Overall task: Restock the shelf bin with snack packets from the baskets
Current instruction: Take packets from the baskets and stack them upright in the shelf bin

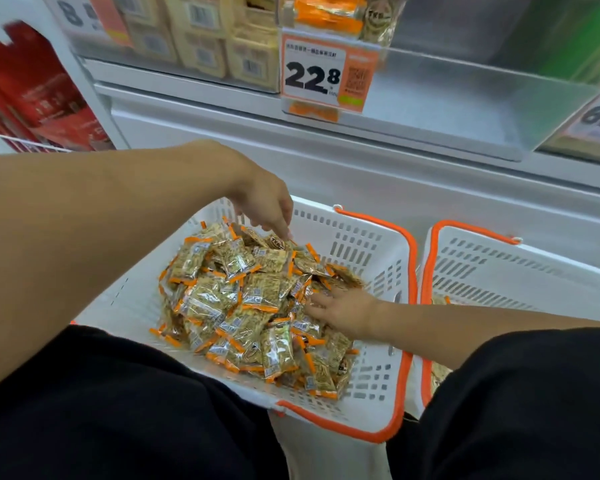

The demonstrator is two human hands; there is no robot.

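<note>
1. Both hands are in the near basket point(371, 237): the left hand point(267, 206) reaches down from above, fingers pointing into the far side of the packets point(250, 299); the right hand point(347, 311) lies spread flat on the heap's right side.
2. Neither hand visibly grips a packet; the left fingertips only touch the top ones.
3. The heap covers most of the basket floor, so much stock appears left to move.
4. A second basket point(499, 268) just beside it on the right looks almost emptied, with a few packets at its near corner.
5. The bin point(465, 95) above, behind the 22.8 price tag point(326, 74), shows few packets, so restocking seems far from done.
</note>
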